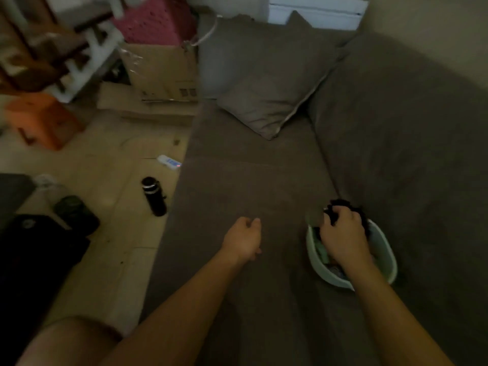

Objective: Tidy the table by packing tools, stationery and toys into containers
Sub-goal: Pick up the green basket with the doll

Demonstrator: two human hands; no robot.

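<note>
Though the light is dim, I can make out a brown sofa (250, 180) as the working surface, with a cushion (269, 101) leaning against the backrest at its far end. Along the left, the seat's edge drops to a pale floor (105, 180). A black bottle (154, 196) sits just beside that edge, and a white remote (169, 162) lies farther along it. A cardboard box (161, 72) and an orange stool (42, 120) are well back.

Between the cushion and my hands the seat is one wide, bare stretch. A pale green basket (388, 260) rests on the seat close to the backrest at the right, with blurred items inside.

My right hand (343, 233) is over the basket's far rim, fingers curled round a dark bundle (340, 203); I cannot tell what the bundle is. My left hand (243, 239) hovers over the seat, apart from the basket, fingers loosely curled and holding nothing.
</note>
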